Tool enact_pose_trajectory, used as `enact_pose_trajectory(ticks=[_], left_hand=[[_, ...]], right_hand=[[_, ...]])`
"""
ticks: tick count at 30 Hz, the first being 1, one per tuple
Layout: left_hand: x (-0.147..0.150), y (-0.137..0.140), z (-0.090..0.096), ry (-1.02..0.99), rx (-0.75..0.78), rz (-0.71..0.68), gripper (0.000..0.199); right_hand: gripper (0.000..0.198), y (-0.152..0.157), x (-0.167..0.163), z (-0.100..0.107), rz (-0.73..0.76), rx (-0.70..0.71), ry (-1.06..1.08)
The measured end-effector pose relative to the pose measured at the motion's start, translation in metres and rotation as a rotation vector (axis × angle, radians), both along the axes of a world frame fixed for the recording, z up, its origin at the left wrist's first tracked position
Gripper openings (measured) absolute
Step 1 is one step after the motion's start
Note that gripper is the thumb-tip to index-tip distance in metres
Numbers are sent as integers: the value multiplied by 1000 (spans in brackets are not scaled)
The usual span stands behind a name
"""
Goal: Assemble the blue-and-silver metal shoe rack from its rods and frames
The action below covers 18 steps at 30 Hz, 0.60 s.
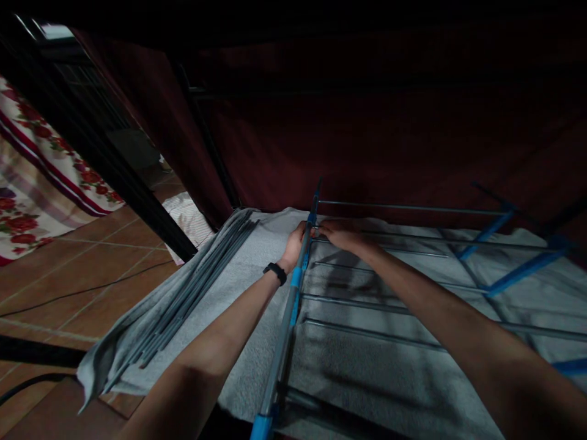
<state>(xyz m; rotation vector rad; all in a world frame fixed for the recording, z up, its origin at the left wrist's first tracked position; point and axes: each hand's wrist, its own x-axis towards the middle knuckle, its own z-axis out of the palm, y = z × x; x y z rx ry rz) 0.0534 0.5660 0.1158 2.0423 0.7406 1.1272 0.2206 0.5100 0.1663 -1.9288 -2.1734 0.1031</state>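
While the light was poor, both hands met at the far part of a long grey metal pole with bright blue plastic connectors [279,342], which lay aslant over a pale grey, towel-like cloth [367,360]. Left hand [294,243], black band on wrist, had its fingers curled round the pole. Right hand [340,234] was just across from it, at the near ends of some thin grey metal rods [408,208]; fingers bent and close together, but whether they pinched a rod I couldn't tell (too dark, tips hidden).

More blue plastic connectors [518,274] sat at the right. A loose bundle of slim grey tubes [197,293] lay on the cloth's left side, beyond the left forearm; dark red curtain [367,146] behind.

Risks, my judgement: a rod could have jammed or popped out if pushed at a slant, since several looked long and poorly supported. The pole could have rolled on the soft cloth if the left grip slackened. Fingers could have been nipped at the joint, given how tightly both hands crowded it.
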Motion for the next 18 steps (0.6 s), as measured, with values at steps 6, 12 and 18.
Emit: enact_pose_trajectory(ticks=[6, 12, 18], left_hand=[[-2, 6, 1, 43, 14, -34, 26], [-6, 12, 5, 96, 12, -49, 29], [-17, 8, 7, 175, -26, -62, 41]], right_hand=[[44, -3, -3, 1, -14, 20, 4], [40, -12, -8, 12, 40, -6, -7], [36, -54, -3, 51, -15, 12, -19]])
